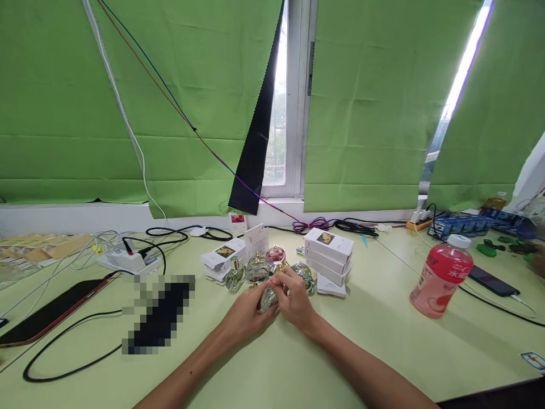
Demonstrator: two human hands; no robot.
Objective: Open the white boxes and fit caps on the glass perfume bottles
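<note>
My left hand (246, 309) is wrapped round a clear glass perfume bottle (268, 299) low over the table. The fingers of my right hand (293, 295) are closed in a pinch at the bottle's top; they hide the exact part they grip. Just behind my hands stand more glass perfume bottles: a slim one with a pale green-gold cap (235, 275), a round clear one (258, 268), a pink one (276, 255) and a round greenish one (303, 274) beside my right hand.
White boxes with a yellow flower picture (327, 250) are stacked right of the bottles, and more white boxes (223, 257) lie left. A pink drink bottle (440, 278) and a phone (494, 281) are at right. A tablet-like device (55, 309), cables and a power strip (128, 260) occupy the left.
</note>
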